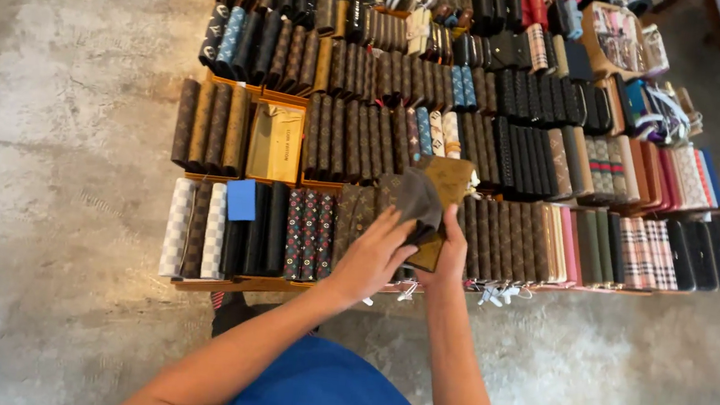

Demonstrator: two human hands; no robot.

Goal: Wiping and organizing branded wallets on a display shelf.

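Blue shirt point(326, 404) nearest, left hand point(371, 259) and right hand point(450, 250) each clamped on brown wallet point(434, 198), grey cloth point(418, 199) over it, rows of wallets point(341, 136) beneath.

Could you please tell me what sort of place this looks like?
Probably a market stall: rows of wallets stand packed on a low display over a concrete floor, while both hands hold a brown wallet.

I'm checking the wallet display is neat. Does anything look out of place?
One gap: an open orange box shows its bare tan lining among packed rows. A plain blue wallet sits atop the black ones. Both hands, left and right, hold a brown wallet.
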